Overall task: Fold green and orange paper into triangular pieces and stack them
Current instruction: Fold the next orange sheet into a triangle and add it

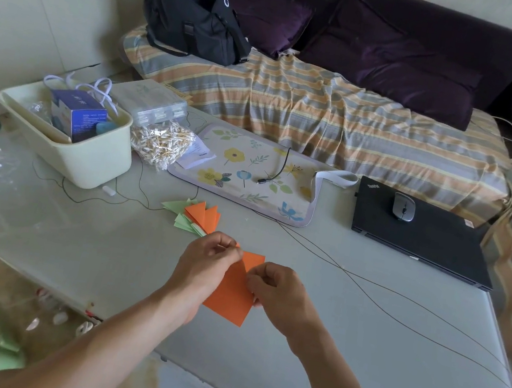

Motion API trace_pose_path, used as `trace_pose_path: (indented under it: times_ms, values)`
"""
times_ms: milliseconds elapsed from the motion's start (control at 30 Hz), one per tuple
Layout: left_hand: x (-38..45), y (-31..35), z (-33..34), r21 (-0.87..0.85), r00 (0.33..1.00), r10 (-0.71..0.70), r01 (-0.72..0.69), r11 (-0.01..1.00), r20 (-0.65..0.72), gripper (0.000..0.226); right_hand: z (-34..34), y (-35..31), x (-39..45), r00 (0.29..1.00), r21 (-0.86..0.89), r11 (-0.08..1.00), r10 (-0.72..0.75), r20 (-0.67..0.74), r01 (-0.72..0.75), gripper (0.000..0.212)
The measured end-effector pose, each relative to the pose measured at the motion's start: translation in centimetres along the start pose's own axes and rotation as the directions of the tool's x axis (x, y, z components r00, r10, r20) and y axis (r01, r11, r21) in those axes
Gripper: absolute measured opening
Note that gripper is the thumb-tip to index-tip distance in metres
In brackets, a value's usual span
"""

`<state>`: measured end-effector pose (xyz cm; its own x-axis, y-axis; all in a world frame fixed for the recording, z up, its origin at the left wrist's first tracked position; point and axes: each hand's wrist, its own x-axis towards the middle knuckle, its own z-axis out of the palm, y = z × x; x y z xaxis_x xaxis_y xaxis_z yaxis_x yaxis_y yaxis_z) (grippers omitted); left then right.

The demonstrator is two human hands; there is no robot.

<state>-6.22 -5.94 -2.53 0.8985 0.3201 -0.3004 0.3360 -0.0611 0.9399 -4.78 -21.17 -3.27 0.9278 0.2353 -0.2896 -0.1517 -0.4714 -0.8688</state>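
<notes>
Both hands work an orange paper (231, 297) just above the near-centre of the table (388, 365). Left hand (206, 266) pinches the sheet's far left corner between curled fingertips; right hand (279, 293) grips its right edge, fingers curled over it. Far of the hands, touching none of them, a stack of folded triangles (195, 216), green and orange, lies fanned on the table. Further back: floral mat (244, 172), cream bin (86, 153) left, closed laptop (422, 237) with mouse (404, 206) right.
</notes>
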Motion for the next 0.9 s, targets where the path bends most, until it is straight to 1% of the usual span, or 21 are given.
trace_pose_path:
  times_ms: [67,167,267,367,433,500,567,600,700,767,833,900]
  values:
    - [0.3,0.0,-0.2,-0.021,1.0,-0.01,0.01,1.0,-0.015,0.013,-0.1,0.1,-0.1,1.0,-0.011,1.0,0.001,0.023,-0.001,0.015]
    - [0.4,-0.1,-0.2,-0.033,1.0,-0.007,0.007,0.999,-0.005,0.018,-0.2,0.2,-0.2,1.0,-0.044,0.999,-0.018,0.002,0.018,0.015]
    - [0.5,-0.1,-0.2,-0.027,0.999,0.025,-0.026,0.999,-0.038,0.015,-0.2,0.2,-0.1,1.0,-0.026,0.999,-0.025,-0.013,0.025,0.015]
    - [0.5,0.1,-0.3,-0.057,0.998,0.013,-0.017,0.998,-0.061,0.015,-0.2,0.2,-0.1,1.0,-0.009,1.0,0.001,-0.023,-0.002,0.015]
    - [0.5,-0.1,-0.3,-0.073,0.997,-0.005,-0.001,0.997,-0.071,0.015,-0.2,0.3,0.0,0.998,-0.018,0.999,0.027,-0.061,-0.028,0.016]
    - [0.7,-0.6,-0.2,-0.083,0.996,-0.014,0.007,0.997,-0.085,0.01,-0.2,0.5,0.1,0.994,-0.034,0.999,0.034,-0.102,-0.037,0.016]
    - [0.8,-1.0,-0.2,-0.032,0.996,0.01,-0.013,0.999,-0.083,0.005,-0.3,0.7,0.1,0.992,-0.067,0.997,0.02,-0.124,-0.029,0.014]
    - [0.9,-1.2,-0.3,0.024,0.996,0.038,-0.036,0.999,-0.081,0.002,-0.3,0.7,0.1,0.991,-0.089,0.996,0.01,-0.132,-0.022,0.013]
    - [0.9,-1.4,-0.5,0.201,0.99,0.108,-0.088,0.976,-0.089,0.008,-0.3,0.9,0.0,0.988,-0.142,0.99,-0.008,-0.153,-0.014,0.012]
    - [0.8,-1.4,-0.6,0.235,0.987,0.112,-0.082,0.968,-0.117,0.011,-0.3,0.8,0.1,0.987,-0.164,0.986,-0.006,-0.158,-0.02,0.013]
    - [0.8,-1.3,-0.7,0.281,0.987,0.098,-0.058,0.958,-0.13,0.008,-0.2,0.8,0.0,0.989,-0.179,0.984,-0.026,-0.146,0.0,0.012]
    - [0.5,-1.2,-0.7,0.337,0.993,0.079,-0.044,0.94,-0.09,0.008,-0.1,0.8,0.0,0.99,-0.198,0.98,-0.059,-0.126,0.034,0.008]
